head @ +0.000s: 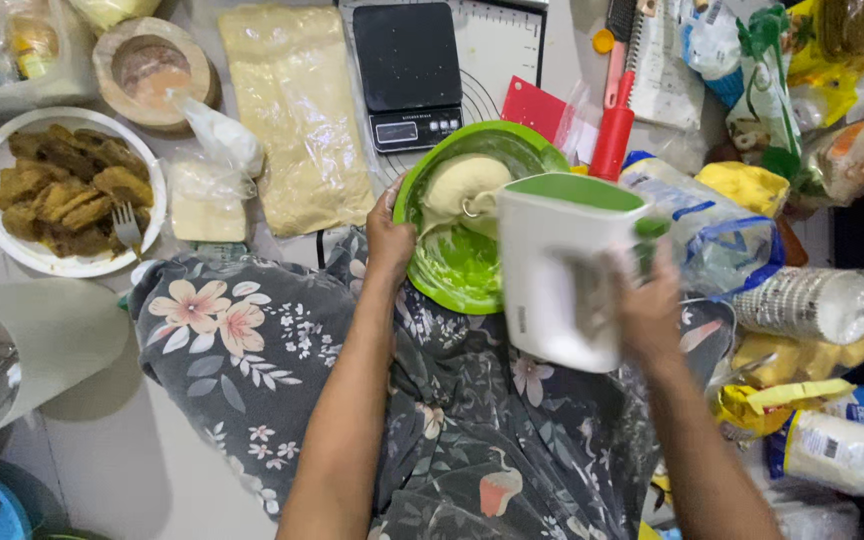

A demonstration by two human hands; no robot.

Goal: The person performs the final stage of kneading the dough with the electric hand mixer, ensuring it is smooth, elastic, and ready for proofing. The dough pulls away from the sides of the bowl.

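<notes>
My left hand [388, 238] grips the left rim of a green bowl [442, 270] that rests tilted on my lap. Inside the bowl sits a pale lump of dough [460, 186], with a metal beater hook pressed into it. My right hand [642, 300] holds a white and green electric hand mixer [557, 265] over the bowl's right side, its beaters pointing into the dough. The mixer body hides the bowl's right rim.
A black kitchen scale [407, 70] and a flat pale sheet in plastic [297, 110] lie beyond the bowl. A white plate of fried pieces with a fork [67, 190] is at the left. Bags, a stack of paper cups [802, 305] and packets crowd the right.
</notes>
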